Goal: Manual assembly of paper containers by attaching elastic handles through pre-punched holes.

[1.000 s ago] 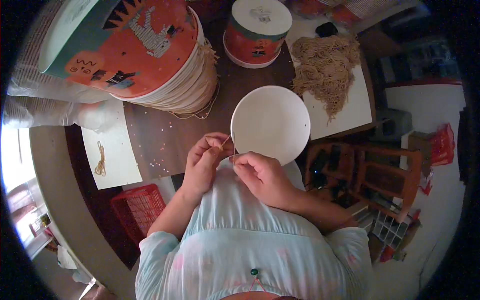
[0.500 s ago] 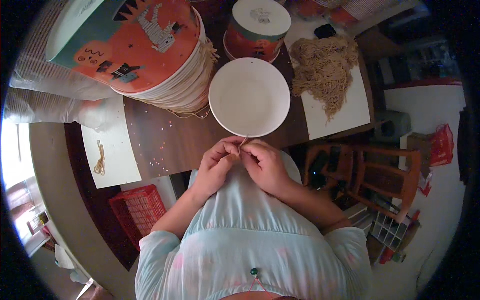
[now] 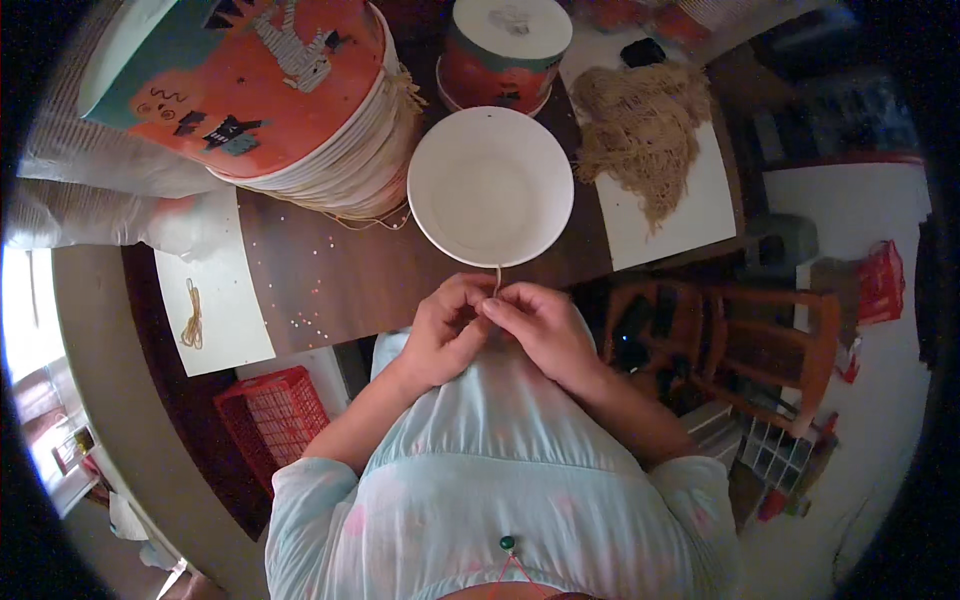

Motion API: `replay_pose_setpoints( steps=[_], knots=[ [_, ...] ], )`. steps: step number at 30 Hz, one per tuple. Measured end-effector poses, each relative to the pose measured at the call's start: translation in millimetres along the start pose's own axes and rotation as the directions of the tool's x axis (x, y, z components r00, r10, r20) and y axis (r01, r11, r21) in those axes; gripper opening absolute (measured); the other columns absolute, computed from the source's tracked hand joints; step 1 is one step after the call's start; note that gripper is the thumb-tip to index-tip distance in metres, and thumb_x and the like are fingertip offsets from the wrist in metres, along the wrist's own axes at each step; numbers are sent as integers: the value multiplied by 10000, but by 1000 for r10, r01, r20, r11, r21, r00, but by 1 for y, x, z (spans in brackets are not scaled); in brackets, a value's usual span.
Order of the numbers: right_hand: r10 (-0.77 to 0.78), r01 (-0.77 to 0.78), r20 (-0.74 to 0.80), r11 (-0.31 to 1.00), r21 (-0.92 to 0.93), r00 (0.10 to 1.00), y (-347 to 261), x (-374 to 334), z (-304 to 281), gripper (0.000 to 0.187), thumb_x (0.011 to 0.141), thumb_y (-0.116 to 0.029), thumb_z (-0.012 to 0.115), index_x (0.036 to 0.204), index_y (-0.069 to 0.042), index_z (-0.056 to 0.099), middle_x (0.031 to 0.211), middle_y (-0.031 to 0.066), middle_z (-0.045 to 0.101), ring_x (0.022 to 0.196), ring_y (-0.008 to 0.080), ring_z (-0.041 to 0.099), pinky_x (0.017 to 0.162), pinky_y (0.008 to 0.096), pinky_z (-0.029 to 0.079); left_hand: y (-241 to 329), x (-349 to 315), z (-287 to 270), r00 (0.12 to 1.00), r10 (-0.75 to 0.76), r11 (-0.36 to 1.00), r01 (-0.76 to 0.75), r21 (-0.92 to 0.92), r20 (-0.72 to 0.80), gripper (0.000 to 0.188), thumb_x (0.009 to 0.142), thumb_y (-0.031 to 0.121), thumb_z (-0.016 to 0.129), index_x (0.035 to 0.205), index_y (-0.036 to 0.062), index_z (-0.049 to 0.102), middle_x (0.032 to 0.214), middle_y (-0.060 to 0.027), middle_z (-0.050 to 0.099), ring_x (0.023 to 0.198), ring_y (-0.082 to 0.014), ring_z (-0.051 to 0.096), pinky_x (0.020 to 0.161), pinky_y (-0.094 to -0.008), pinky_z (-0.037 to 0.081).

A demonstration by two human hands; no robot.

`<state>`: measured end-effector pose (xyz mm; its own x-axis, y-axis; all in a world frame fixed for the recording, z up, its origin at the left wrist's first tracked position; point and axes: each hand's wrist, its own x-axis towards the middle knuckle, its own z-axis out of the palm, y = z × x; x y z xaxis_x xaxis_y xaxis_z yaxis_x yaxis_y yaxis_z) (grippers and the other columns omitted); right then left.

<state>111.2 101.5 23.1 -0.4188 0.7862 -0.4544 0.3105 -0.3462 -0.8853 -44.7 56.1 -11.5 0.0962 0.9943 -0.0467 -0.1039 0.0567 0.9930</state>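
A round white bucket (image 3: 490,190) with its open mouth toward me sits at the table's near edge. From its near rim a short tan cord (image 3: 498,275) runs down into my fingers. My left hand (image 3: 445,328) is closed, its thumb and fingers pinching at the cord. My right hand (image 3: 540,325) meets it fingertip to fingertip, thumb pressed over the cord's lower part. The fingers hide the cord's end. A small hole shows in the far rim of the bucket.
Orange and green printed buckets (image 3: 270,90) are stacked at the left, cords hanging along them. Behind stands a smaller bucket stack (image 3: 505,60). Tan cords (image 3: 645,120) heap on a white sheet at right; a small cord bundle (image 3: 192,315) lies left. A red basket (image 3: 270,415) and wooden chair (image 3: 765,345) stand below.
My hands have shifted slightly; the right thumb now lies over the meeting point of the fingers. More of the cord shows upright below the rim. The whole view has moved a little.
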Motion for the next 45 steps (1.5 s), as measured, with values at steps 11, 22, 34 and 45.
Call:
replay_pose_setpoints(
  steps=[11, 22, 34, 45],
  knots=[
    [-38, 40, -66, 999, 21, 997, 6, 1, -5, 145, 840, -118, 613, 878, 22, 626, 762, 34, 637, 702, 74, 568, 637, 227, 465, 5, 1, 12, 979, -199, 916, 167, -364, -52, 329, 747, -51, 547, 1065, -3, 481, 1093, -72, 507, 869, -111, 552, 707, -236, 465],
    [-443, 327, -107, 786, -525, 890, 1, -1, -12, 69, 766, -27, 624, 824, -11, 590, 779, 129, 616, 704, 269, 620, 613, 335, 491, 2, 1, 8, 998, 68, 851, -54, 522, -9, 245, 731, -14, 630, 973, 29, 614, 877, -124, 578, 683, -221, 595, 593, -276, 493],
    [-346, 281, -181, 909, -307, 921, 26, 33, 13, 139, 799, -83, 613, 921, -36, 658, 801, 92, 652, 709, 195, 630, 662, 289, 483, 1, 0, 12, 849, -367, 927, 303, -220, -380, 145, 878, 112, 589, 854, -25, 633, 732, 15, 622, 614, -26, 484, 537, -180, 391],
    [-110, 91, 49, 950, 300, 993, 20, 27, 16, 226, 878, -177, 560, 978, 2, 654, 892, 43, 663, 832, 100, 600, 732, 246, 484, -1, -3, 4, 817, -461, 879, 367, -305, -346, 143, 863, 137, 606, 870, -2, 640, 735, 12, 626, 595, -24, 490, 528, -168, 374]
  ],
)
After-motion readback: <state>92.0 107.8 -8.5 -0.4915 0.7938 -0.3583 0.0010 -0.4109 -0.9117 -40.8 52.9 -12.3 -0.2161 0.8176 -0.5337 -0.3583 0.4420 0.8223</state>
